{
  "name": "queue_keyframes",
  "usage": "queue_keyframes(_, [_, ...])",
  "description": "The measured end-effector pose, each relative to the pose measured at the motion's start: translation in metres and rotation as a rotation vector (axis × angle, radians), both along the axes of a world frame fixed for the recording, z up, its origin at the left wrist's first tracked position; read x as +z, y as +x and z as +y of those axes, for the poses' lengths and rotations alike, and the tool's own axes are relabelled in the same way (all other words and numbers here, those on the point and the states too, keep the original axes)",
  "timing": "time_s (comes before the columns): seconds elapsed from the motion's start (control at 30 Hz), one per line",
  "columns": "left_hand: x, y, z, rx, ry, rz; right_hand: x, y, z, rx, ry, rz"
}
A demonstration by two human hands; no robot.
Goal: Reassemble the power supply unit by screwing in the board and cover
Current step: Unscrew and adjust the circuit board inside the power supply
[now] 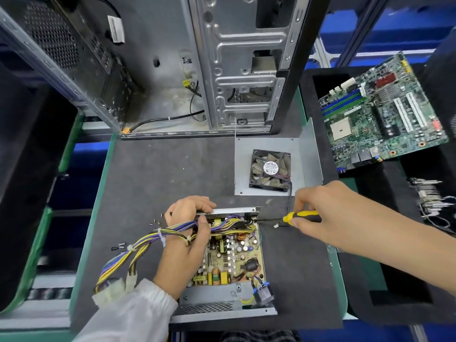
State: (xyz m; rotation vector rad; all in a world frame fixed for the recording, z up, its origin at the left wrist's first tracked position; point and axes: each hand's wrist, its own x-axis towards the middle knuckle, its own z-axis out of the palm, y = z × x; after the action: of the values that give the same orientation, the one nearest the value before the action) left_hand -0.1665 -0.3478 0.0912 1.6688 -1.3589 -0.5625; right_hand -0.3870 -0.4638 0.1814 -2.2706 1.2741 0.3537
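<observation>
Head camera, looking down at a dark grey worktop (153, 169); near its front edge lies an open power supply unit (229, 309), a shallow metal tray with its circuit board (232, 255) seated inside and fully exposed.

The left hand (190, 233) reaches in from the lower left, in a white sleeve (128, 314); it rests over the left part of the board at the unit's far end, fingers curled round a bundle of yellow, purple and black wires (138, 245) that trails off to the left and ends in pale plug connectors (118, 285).

The right hand (328, 213) comes in from the right, just beside the unit's far right corner; its fingers are wrapped round the yellow and black handle of a screwdriver (301, 217), which lies nearly level and points left toward that corner; the tip is too small to make out.

A few small dark screws (119, 246) lie scattered on the worktop left of the wires.

Beyond the right hand lies the bent metal cover (266, 144), with a black fan (270, 170) resting on it.

Behind stands an empty computer case (222, 70), open toward the viewer; to the right, a green motherboard (380, 117) rests tilted in a black foam tray (308, 99).
</observation>
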Motion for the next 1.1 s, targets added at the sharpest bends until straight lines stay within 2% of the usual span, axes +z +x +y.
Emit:
queue_keyframes(0.87, [-0.003, 0.001, 0.001, -0.005, -0.005, 0.002, 0.003, 0.015, -0.002, 0.076, -0.054, 0.064])
queue_keyframes(1.0, [-0.003, 0.002, 0.0, -0.005, -0.008, -0.009, 0.007, 0.022, -0.002, 0.161, -0.19, 0.117])
queue_keyframes(1.1, [-0.003, 0.002, 0.0, -0.006, -0.015, -0.013, 0.01, 0.032, 0.002, 0.309, -0.372, 0.248])
